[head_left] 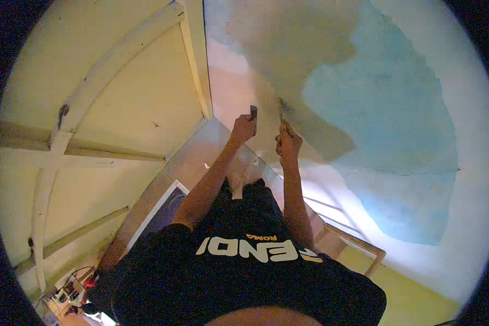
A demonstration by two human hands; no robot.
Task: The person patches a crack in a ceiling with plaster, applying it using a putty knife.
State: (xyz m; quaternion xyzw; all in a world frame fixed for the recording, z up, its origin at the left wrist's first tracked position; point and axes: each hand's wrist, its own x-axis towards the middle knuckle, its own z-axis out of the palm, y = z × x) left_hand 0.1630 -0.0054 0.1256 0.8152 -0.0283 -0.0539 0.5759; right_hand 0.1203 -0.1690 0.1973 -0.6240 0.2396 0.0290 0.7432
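Note:
My left hand (244,128) is raised in front of me, closed round a small dark flat tool (253,112) whose exact kind I cannot make out. To its right, my right hand (289,143) grips a thin-bladed scraper (282,111), blade upward, close to the wall; whether it touches the wall I cannot tell. The wall (231,87) is pale pinkish white, with a large blue-green painted patch (396,119) on the right. A broad shadow (299,41) falls across the wall above and beside the scraper.
On the left stands a yellowish panelled surface with a pale curved beam (106,60) and cross-battens. A white-edged dark panel (157,212) leans low beside my left arm. A wooden frame (358,244) is at lower right. Cables and small items (70,293) lie at lower left.

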